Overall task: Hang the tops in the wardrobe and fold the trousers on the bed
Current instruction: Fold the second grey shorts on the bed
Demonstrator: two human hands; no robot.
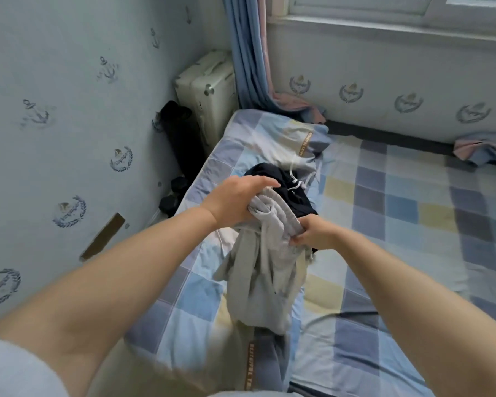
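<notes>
A pair of light grey trousers [262, 270] hangs bunched above the bed [398, 213], waistband up, legs drooping onto the sheet. My left hand [235, 200] grips the waistband from the left, its fingers reaching over the top. My right hand [312, 233] pinches the ribbed waistband at its right end. Behind them a dark navy garment [287, 186] with a white drawstring lies crumpled on the bed. Further back lies a checked garment [292, 144] with a brown lettered stripe. Another piece with the same stripe [249, 365] lies at the bed's near edge.
The bed has a blue, yellow and grey checked sheet. A cream suitcase [206, 93] stands in the corner beside a blue curtain [246, 53]. Dark bags and dumbbells [175, 193] sit on the floor left of the bed. Curtain ends [481, 150] rest on the bed's far right.
</notes>
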